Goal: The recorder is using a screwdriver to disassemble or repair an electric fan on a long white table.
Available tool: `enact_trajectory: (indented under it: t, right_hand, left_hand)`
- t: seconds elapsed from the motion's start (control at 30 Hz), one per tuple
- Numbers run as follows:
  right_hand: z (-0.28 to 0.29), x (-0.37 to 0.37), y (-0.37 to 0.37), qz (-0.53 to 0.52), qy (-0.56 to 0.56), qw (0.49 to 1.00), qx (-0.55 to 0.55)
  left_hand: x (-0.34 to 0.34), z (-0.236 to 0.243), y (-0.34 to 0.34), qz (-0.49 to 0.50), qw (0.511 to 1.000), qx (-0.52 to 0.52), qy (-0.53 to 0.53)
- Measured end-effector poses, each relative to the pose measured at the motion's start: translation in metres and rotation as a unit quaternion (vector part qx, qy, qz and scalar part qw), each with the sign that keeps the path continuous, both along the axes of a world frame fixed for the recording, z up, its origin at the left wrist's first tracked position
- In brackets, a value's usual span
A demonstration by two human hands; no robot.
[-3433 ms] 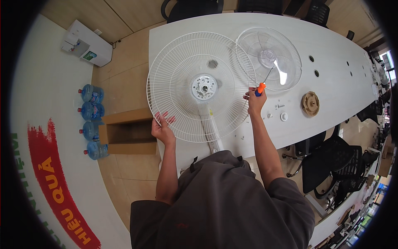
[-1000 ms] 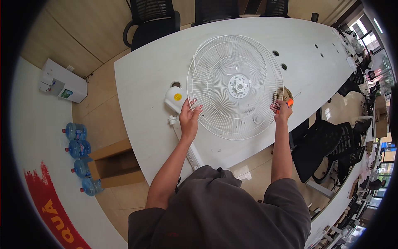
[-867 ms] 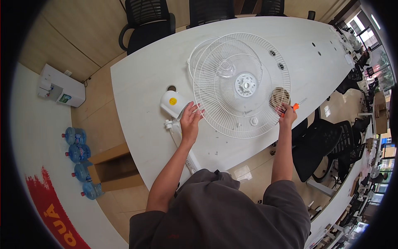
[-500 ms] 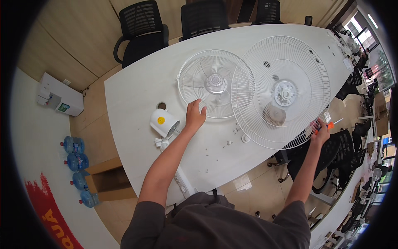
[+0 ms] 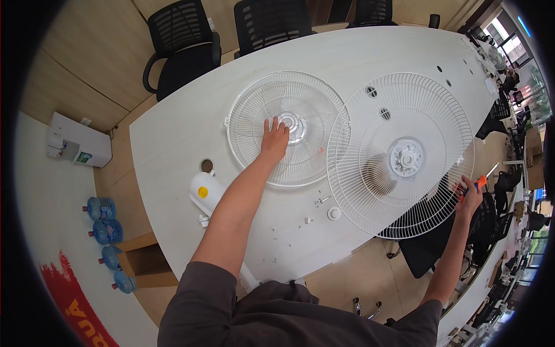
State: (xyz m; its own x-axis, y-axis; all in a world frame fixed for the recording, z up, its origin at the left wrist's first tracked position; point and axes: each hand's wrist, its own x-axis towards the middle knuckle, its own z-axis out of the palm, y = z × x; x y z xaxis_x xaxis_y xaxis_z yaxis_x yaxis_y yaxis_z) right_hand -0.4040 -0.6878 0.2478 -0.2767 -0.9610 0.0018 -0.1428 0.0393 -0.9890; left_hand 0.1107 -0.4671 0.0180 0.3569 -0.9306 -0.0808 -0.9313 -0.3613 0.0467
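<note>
My left hand (image 5: 275, 141) reaches over a round wire fan grille (image 5: 248, 168) on the white table, its fingers stretched out beside the central hub (image 5: 293, 126). At the right, my right hand (image 5: 469, 195) is closed around a screwdriver with an orange handle (image 5: 481, 181), its shaft pointing up and away. Fingers of that hand also meet the rim of a larger white fan grille (image 5: 370, 196). This grille overlaps the first one's right edge and juts past the near table edge. A white motor housing (image 5: 209, 189) with a yellow sticker lies left of my left forearm.
A white round knob (image 5: 334, 213), a small white part (image 5: 309, 220) and several screws lie on the table (image 5: 173, 133) near me. Black chairs (image 5: 184, 52) stand along the far side, another (image 5: 428, 243) at near right. Blue water bottles (image 5: 107, 231) stand on the floor at left.
My left hand has gone from the near edge of the smaller grille to beside its hub. The larger grille, with my right hand at its rim, has shifted right and nearer me. The view has shifted slightly.
</note>
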Motion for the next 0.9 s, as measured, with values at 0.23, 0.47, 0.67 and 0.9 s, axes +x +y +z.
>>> enact_trajectory:
  t: [0.23, 0.47, 0.67, 0.9]
  right_hand:
    - [-0.015, 0.026, -0.015, 0.030, 0.052, 0.998, -0.017]
    - [0.004, 0.040, -0.017, 0.044, 0.078, 0.995, -0.033]
    - [0.015, 0.036, -0.016, 0.037, 0.073, 0.996, -0.037]
    - [0.021, 0.027, -0.018, 0.023, 0.084, 0.995, -0.039]
  left_hand:
    - [0.018, -0.002, -0.012, -0.027, 1.000, 0.005, -0.004]
    - [0.033, -0.018, -0.003, -0.058, 0.994, -0.026, -0.089]
    - [0.047, -0.016, -0.011, -0.097, 0.994, -0.020, -0.038]
    - [0.053, 0.023, -0.011, -0.125, 0.982, -0.060, 0.131]
